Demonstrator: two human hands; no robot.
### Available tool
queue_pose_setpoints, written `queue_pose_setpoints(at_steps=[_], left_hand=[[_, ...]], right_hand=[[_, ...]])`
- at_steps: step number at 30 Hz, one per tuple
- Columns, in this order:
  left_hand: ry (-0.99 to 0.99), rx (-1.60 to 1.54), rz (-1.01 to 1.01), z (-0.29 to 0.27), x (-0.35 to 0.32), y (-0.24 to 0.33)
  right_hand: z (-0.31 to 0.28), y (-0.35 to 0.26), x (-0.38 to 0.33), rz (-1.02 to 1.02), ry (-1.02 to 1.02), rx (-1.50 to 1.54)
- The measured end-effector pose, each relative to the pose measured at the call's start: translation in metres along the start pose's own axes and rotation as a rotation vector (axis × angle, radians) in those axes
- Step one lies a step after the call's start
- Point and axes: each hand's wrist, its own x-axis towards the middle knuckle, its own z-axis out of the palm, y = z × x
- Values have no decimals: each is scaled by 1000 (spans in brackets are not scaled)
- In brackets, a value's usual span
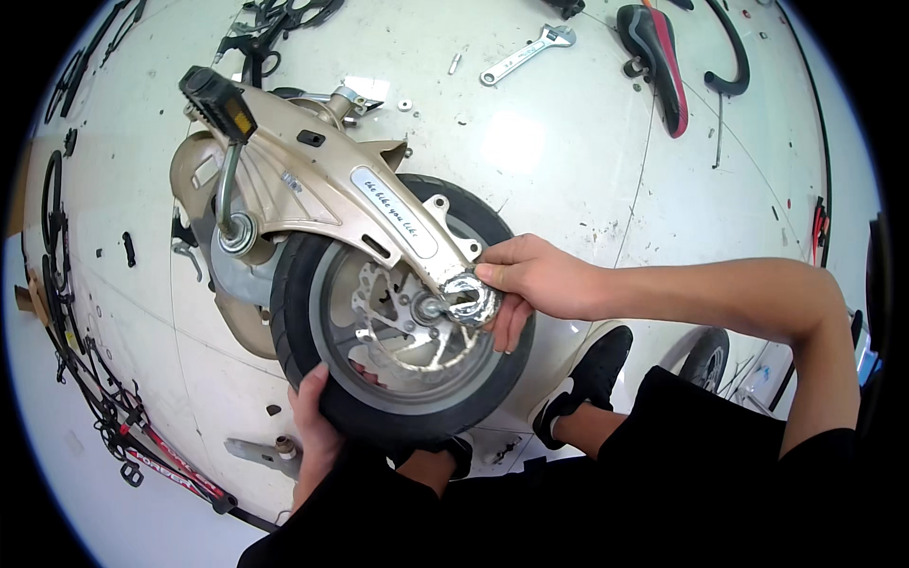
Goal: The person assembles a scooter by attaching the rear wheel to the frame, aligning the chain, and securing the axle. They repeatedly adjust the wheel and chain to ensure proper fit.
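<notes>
A small wheel with a black tyre [295, 317], a grey rim and a brake disc [367, 308] lies tilted in front of me. My left hand [317, 421] is closed round its lower left edge; some fingertips show through the wheel. A beige bicycle frame [312, 175] reaches across the wheel from the upper left. My right hand [540, 284] pinches the frame's slotted metal end [471, 299], thumb on top. The wheel's axle [431, 309] shows just left of that end, seemingly outside the slot. A crank [227, 189] with a black pedal [220, 102] sticks up from the frame.
On the pale tiled floor lie an adjustable wrench [526, 55], a black and red saddle [653, 68] and a curved black bar [737, 52]. Bicycle parts and a red frame tube [175, 469] line the left side. Another wheel [705, 358] stands near my shoe [592, 379].
</notes>
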Motion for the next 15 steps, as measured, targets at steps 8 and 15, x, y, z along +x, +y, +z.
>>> queue_pose_setpoints(at_steps=[8,15], left_hand=[[-268,-271,-22,25,-1,2],[-44,-382,5,19,-4,-4]], right_hand=[[-16,-34,-30,-96,-26,-61],[-9,-59,-46,-120,-20,-124]])
